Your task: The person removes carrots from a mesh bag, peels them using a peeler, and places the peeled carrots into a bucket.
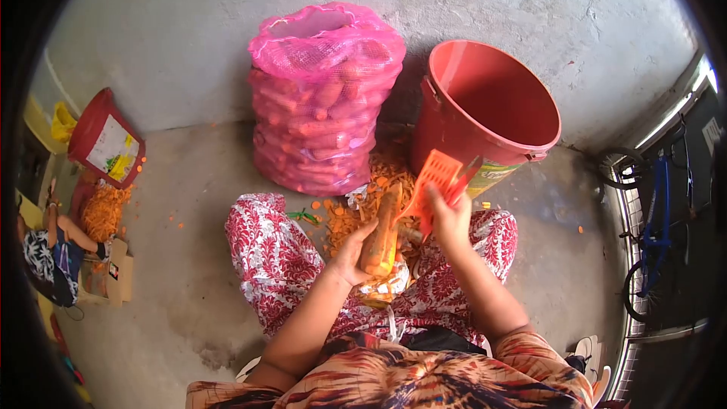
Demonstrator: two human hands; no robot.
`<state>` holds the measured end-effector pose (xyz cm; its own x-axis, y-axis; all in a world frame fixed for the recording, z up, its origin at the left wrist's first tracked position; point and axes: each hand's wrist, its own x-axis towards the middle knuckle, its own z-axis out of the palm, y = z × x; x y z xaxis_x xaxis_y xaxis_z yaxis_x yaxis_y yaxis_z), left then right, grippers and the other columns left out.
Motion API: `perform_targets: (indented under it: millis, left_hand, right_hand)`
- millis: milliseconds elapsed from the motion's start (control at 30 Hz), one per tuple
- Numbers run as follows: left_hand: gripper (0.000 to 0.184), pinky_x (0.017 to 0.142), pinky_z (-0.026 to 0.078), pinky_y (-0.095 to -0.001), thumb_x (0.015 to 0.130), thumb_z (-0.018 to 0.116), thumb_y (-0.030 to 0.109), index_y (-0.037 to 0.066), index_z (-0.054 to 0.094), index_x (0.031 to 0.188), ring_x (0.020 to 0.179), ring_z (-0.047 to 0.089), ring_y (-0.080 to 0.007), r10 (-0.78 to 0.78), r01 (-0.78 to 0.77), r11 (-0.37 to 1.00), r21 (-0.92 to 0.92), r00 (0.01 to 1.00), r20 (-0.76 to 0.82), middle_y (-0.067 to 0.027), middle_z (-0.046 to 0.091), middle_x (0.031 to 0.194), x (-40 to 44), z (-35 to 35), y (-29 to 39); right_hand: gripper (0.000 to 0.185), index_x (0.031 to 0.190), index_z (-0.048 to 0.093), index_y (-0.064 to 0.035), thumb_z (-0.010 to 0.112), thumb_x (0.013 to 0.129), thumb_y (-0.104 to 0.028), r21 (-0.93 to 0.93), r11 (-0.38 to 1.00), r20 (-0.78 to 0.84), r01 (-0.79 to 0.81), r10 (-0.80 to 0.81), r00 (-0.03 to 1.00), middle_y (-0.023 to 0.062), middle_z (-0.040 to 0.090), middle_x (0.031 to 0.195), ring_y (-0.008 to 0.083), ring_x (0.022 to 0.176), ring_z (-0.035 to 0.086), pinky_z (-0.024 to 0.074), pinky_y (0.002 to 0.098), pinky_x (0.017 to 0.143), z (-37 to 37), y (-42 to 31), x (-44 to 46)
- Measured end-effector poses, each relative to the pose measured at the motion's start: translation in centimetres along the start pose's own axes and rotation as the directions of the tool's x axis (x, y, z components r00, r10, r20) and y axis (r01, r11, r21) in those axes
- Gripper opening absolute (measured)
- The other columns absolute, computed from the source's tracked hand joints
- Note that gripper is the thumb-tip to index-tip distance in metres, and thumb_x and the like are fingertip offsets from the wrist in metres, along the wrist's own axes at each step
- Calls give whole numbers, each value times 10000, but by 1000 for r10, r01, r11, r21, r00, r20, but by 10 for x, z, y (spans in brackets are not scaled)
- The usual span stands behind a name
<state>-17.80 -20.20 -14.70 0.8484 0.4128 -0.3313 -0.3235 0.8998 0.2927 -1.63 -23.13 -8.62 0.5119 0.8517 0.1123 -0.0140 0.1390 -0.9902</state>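
Observation:
My left hand [353, 256] is closed around the lower part of a thick, partly peeled carrot [384, 231], its bright orange flesh showing near the bottom end. Just right of it, my right hand [450, 218] grips an orange slotted plastic tool [438, 173], which looks like a peeler or grater. A dark pointed blade [471, 170], seemingly a knife's, sticks up from the same hand. Between my patterned trouser legs lie carrot peelings [342, 224] and a whitish bag or wrapper [386, 285] with orange pieces. The fingertips are partly hidden behind what they hold.
A pink mesh sack [326, 106] full of carrots stands against the wall. Beside it is a tall red bucket [485, 98]. At left, another red bucket [106, 136] lies tipped near an orange heap [106, 212] and a seated person [54, 246]. A blue bicycle [657, 220] is at right.

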Motion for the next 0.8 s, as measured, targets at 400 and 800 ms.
perform_targets:
  millis: [400, 800]
  left_hand:
    - [389, 683, 487, -328, 891, 319, 362, 56, 475, 1073, 776, 579, -184, 165, -164, 986, 23, 980, -111, -96, 579, 915, 13, 10, -6]
    - [438, 651, 483, -403, 825, 436, 439, 53, 480, 1027, 784, 575, -264, -56, 53, 997, -48, 997, -45, -116, 571, 858, -9, 8, -9]
  right_hand:
    - [108, 828, 563, -7, 549, 809, -112, -167, 978, 144, 123, -100, 985, -12, 546, 638, 46, 555, 473, 395, 206, 493, 22, 7, -27]
    - [82, 839, 525, -41, 527, 824, -122, 10, 998, -143, 63, -61, 988, -24, 509, 615, 39, 481, 435, 359, 188, 415, -14, 19, 41]
